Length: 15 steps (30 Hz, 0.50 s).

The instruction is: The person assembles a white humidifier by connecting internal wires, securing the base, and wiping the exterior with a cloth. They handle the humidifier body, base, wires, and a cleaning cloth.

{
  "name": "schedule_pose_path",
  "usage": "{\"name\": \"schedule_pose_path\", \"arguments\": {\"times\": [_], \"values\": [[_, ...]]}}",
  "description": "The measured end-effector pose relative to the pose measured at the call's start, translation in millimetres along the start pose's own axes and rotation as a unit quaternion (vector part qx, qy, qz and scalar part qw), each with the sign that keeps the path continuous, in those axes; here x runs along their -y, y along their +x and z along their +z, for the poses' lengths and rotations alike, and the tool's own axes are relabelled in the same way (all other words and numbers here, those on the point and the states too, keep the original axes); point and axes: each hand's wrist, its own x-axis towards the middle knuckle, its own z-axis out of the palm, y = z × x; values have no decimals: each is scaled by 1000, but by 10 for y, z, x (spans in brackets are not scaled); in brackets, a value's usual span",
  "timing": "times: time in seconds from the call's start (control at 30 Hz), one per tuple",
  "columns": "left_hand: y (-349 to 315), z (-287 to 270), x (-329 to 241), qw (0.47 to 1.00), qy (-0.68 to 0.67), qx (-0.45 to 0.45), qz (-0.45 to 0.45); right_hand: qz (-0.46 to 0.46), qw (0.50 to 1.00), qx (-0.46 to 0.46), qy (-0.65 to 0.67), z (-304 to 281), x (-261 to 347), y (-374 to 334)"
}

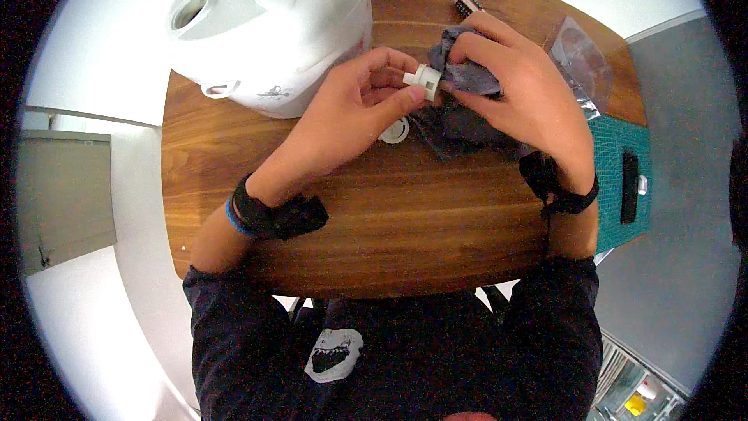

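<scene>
Between the thumb and fingers of my left hand (358, 97) is a small white plastic fitting (426, 81) with a narrow spout pointing left and a square opening in its side. My right hand (518, 78) grips a bunched dark grey cloth (471, 78), pressed against the right end of the fitting. Part of the cloth hangs down onto the table below the hand. A round white cap (396, 131) lies on the wood just under my left hand's fingers.
A large white plastic appliance (288, 39) stands at the back left of the wooden table (389, 210). A black-and-white brush-like object (467, 5) and a clear plastic bag (580, 62) lie at the back right. A green cutting mat (612, 187) holds a black bar (629, 187).
</scene>
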Motion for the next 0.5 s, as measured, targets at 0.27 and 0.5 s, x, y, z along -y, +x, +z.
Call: {"name": "schedule_pose_path", "arguments": {"times": [0.27, 0.5], "values": [[18, -42, -133, 999, 31, 6, -8, 45, 998, -8, 44, 90, 70, 8], [-18, -11, -50, 1000, 22, 9, 3, 50, 996, -20, 65, 28, 59, 15]]}}
